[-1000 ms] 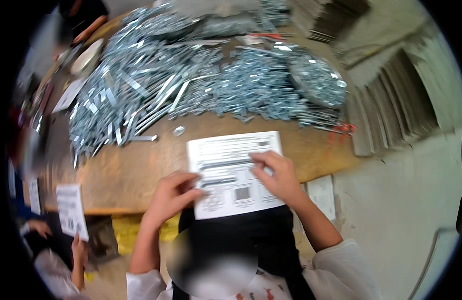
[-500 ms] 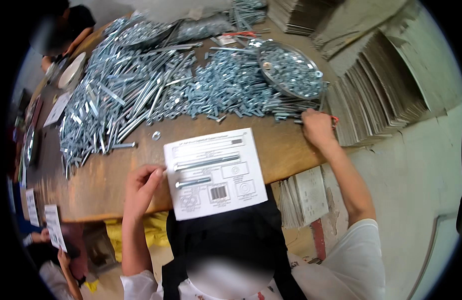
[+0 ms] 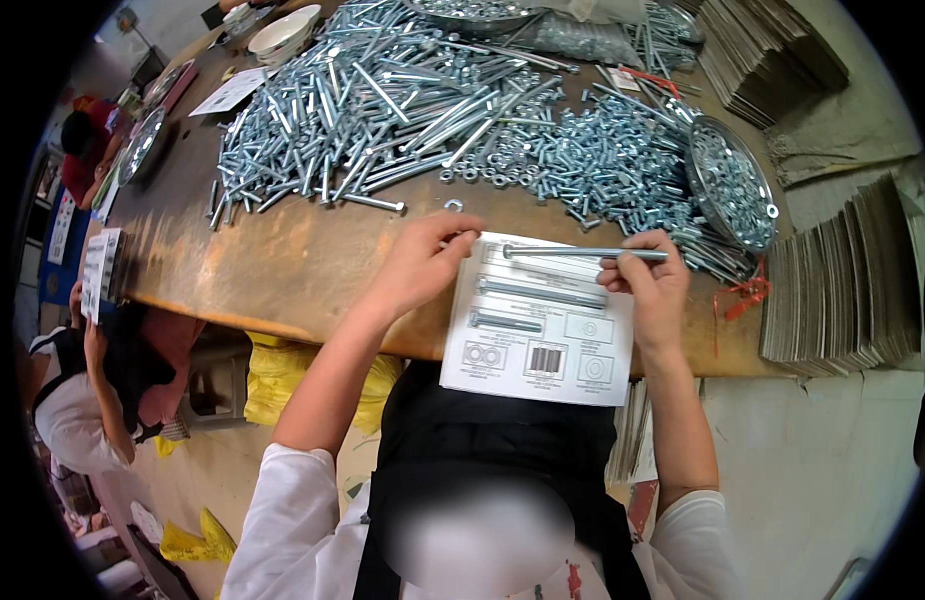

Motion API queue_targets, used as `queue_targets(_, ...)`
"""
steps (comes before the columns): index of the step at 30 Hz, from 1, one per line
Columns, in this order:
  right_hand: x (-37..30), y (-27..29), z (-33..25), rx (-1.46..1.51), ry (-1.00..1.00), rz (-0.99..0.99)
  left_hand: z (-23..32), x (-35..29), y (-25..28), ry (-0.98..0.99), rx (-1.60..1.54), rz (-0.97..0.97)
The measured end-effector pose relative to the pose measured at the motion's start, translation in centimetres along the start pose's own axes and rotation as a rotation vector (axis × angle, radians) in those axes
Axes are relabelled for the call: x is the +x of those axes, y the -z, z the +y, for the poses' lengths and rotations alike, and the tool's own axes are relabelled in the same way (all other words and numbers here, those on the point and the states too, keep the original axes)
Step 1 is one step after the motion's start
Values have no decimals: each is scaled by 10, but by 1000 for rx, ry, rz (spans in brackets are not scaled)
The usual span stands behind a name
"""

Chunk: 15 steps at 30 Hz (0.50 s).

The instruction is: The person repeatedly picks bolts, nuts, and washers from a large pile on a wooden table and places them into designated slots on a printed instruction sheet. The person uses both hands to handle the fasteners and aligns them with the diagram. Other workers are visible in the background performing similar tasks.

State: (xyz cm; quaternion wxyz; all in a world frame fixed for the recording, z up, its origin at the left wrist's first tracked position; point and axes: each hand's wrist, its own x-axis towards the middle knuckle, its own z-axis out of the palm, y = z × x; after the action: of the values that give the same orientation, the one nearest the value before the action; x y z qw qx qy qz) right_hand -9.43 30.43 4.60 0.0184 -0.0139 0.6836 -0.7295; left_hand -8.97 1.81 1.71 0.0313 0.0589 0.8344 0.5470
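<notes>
Here I have the right hand [image 3: 651, 285] pinching a long bolt [image 3: 573, 253] over the printed sheet [image 3: 503, 375], its head pointing toward the left hand [image 3: 420, 265]. That left one has fingers bent at the sheet's upper-left corner; whether they grip it, I can't tell. Beyond both hands, loose bolts [image 3: 608, 150] heap on the table [image 3: 283, 255]; cardboard [image 3: 853, 285] stands right of the right hand.

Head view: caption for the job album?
Right hand holding a long bolt over a printed sheet, left hand at its upper-left corner, heaped bolts beyond.
</notes>
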Motion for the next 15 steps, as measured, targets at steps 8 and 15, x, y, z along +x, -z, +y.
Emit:
queue_targets(8,5,14,53,-197,-53,-45,-22,8,-15,-74,106,-93)
queue_targets(15,-5,38,38,-930,400,-79,-12,2,-7,-84,125,-92)
